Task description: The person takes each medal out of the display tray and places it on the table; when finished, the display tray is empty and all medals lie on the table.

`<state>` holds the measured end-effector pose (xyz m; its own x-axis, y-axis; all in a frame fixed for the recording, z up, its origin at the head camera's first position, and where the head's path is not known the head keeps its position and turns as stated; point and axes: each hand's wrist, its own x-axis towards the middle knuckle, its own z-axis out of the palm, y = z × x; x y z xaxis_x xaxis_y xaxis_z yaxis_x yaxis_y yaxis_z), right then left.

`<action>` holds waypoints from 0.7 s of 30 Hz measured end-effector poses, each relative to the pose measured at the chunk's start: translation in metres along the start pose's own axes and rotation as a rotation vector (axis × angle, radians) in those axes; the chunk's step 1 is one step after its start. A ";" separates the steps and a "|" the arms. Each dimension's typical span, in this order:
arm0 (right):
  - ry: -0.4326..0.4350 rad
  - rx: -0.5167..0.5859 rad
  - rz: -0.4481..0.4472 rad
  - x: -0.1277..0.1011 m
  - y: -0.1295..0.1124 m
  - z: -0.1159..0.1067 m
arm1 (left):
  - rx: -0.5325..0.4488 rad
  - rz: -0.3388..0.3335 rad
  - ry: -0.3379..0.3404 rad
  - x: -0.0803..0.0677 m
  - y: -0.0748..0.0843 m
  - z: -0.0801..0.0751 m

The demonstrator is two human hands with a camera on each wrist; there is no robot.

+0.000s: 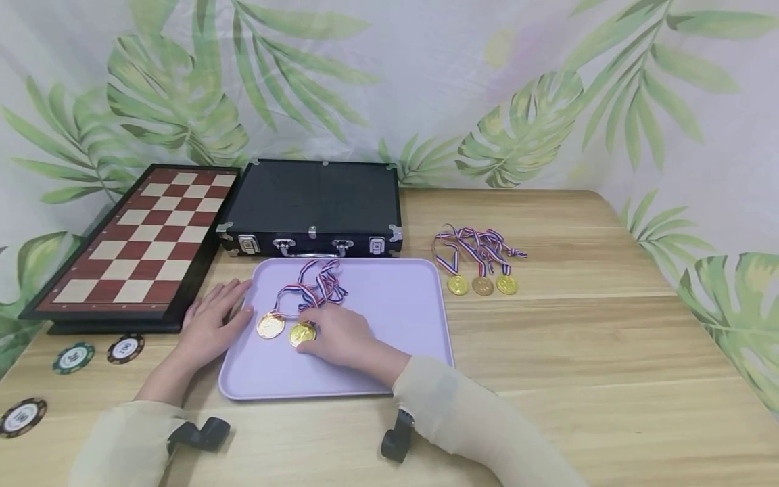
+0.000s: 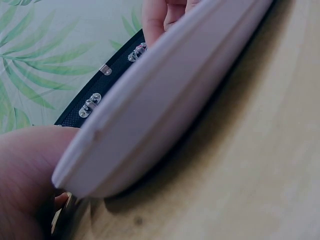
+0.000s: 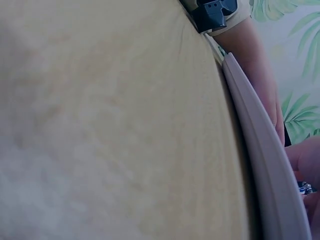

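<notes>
A lilac tray (image 1: 389, 365) lies on the table. Two gold medals with striped ribbons are on it: the left medal (image 1: 270, 325) lies flat, and my right hand (image 1: 341, 335) holds the right medal (image 1: 301, 334) by its edge, thumb below and fingers above. Their red, white and blue ribbons (image 1: 319, 284) bunch together behind them. At the tray's left rim is my left hand (image 1: 209, 325), fingers extended and thumb at the rim. In the left wrist view the tray's side wall (image 2: 150, 110) hides most of the right hand; its grip is also hidden in the right wrist view.
Right of the tray lie three more ribboned medals (image 1: 483, 285). Behind it stands a black case (image 1: 316, 203) with metal latches. A checkered game board (image 1: 140, 243) is at the left, with poker chips (image 1: 74, 358) in front of it.
</notes>
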<state>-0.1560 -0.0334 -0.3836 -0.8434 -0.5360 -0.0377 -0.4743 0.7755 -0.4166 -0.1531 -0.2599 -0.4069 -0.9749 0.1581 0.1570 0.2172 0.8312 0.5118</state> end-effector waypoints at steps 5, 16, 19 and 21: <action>-0.019 0.031 -0.033 -0.004 0.000 -0.002 | -0.005 0.004 0.005 0.000 0.001 0.000; -0.056 0.158 -0.266 -0.011 0.019 -0.014 | -0.008 0.002 0.007 0.001 0.002 0.001; -0.045 0.223 -0.243 -0.014 0.028 -0.022 | -0.007 0.002 0.005 0.001 0.002 0.001; -0.040 0.282 -0.218 -0.018 0.034 -0.030 | -0.005 0.001 0.005 0.001 0.002 0.000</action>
<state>-0.1646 0.0118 -0.3701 -0.7170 -0.6955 0.0466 -0.5488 0.5220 -0.6530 -0.1534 -0.2575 -0.4057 -0.9744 0.1564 0.1617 0.2186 0.8281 0.5163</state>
